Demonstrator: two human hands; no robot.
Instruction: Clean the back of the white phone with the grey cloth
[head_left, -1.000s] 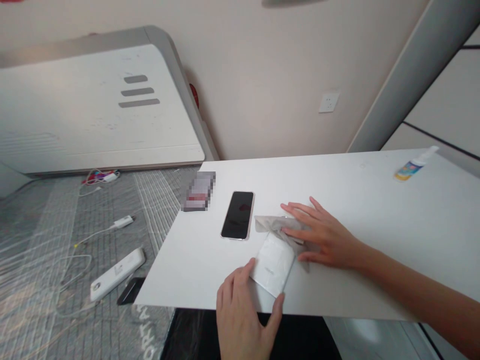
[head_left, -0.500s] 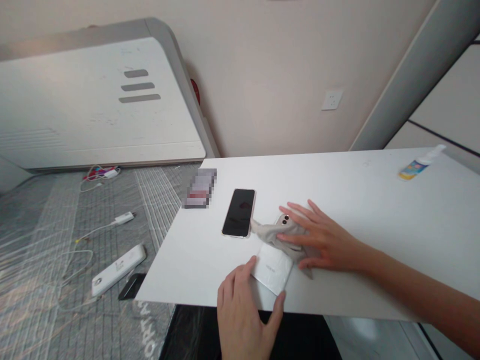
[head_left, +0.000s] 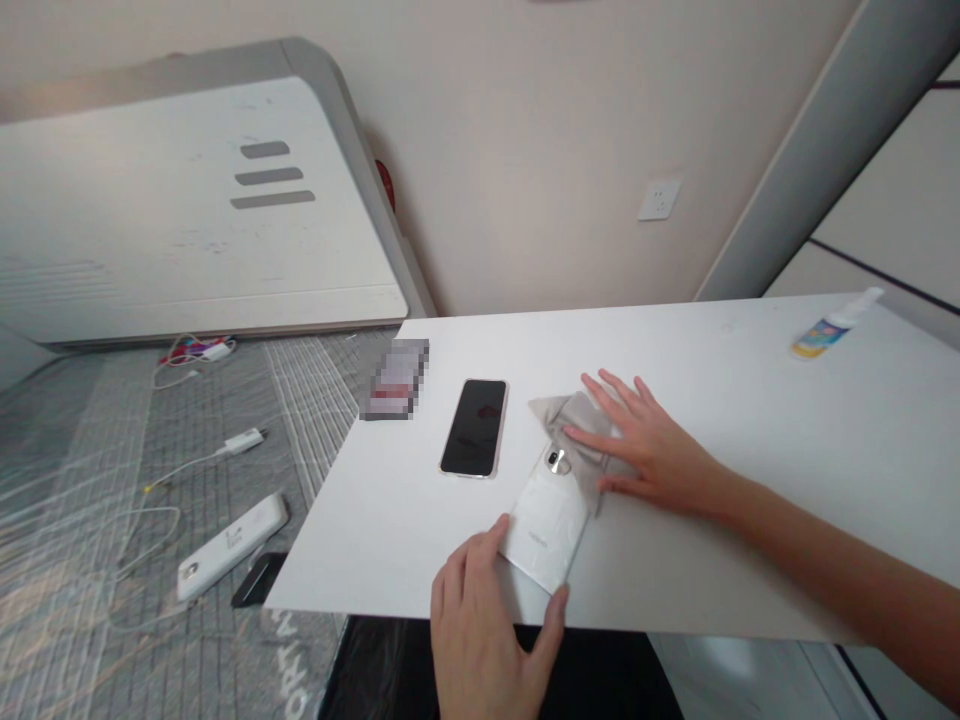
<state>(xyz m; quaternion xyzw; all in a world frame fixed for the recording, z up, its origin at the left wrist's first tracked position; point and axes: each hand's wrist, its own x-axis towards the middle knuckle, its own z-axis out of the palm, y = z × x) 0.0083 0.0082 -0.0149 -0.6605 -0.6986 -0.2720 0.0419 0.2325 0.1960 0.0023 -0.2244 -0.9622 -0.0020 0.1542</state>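
Observation:
A white phone [head_left: 541,530] lies back up on the table, its camera at the far end. My left hand [head_left: 487,615] grips its near end, with the thumb at the near corner and the fingertips on the left edge. A thin grey cloth [head_left: 564,412] lies crumpled over the phone's far right corner and the table behind it. My right hand [head_left: 645,440] rests flat on this cloth, fingers spread and palm down. Left of the cloth, a second phone [head_left: 474,428] with a dark screen lies face up in a clear case.
A pixelated flat item [head_left: 395,380] lies at the white table's left edge. At the far right lies a spray bottle [head_left: 834,325]. On the grey floor covering are a white power bank [head_left: 232,548], a dark flat object [head_left: 259,580] and a charging cable [head_left: 244,441].
My right hand has slid the cloth away from me, up the phone, uncovering the camera and more of the white back. My left hand has stayed on the phone's near end.

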